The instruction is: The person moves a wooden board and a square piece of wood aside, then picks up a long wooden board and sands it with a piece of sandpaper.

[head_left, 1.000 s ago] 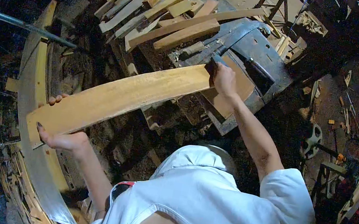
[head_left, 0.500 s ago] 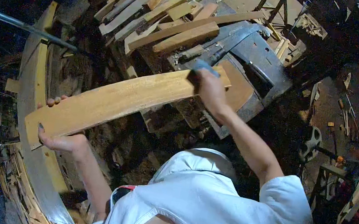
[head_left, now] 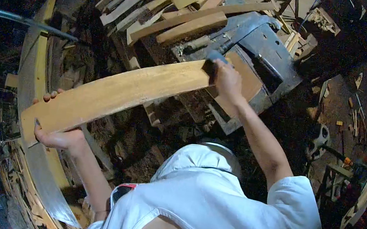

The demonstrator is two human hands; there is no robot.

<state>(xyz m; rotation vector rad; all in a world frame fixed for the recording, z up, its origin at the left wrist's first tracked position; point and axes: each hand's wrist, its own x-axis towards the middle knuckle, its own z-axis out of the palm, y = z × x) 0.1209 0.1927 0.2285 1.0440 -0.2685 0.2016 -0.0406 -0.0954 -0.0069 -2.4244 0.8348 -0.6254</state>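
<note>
A long, slightly curved wooden board (head_left: 114, 87) lies slantwise before me, its far end over the machine table. My left hand (head_left: 57, 136) grips its near left end, thumb on the upper face and fingertips showing past the opposite edge. At the far right end, my right hand (head_left: 229, 81) is closed round a blue-grey pad (head_left: 218, 58) pressed on the board's face. The hand and the pad hide that end of the board.
Behind the board stands a metal machine table (head_left: 277, 57) beside a stack of wooden pieces (head_left: 164, 3). A long curved plank (head_left: 29, 68) and a metal bar (head_left: 28, 21) are at left. A handwheel (head_left: 320, 138) and wood scraps are on the right.
My right hand has slid the pad up and right along the board, toward its far end. The board and my left hand have shifted slightly left and up in view.
</note>
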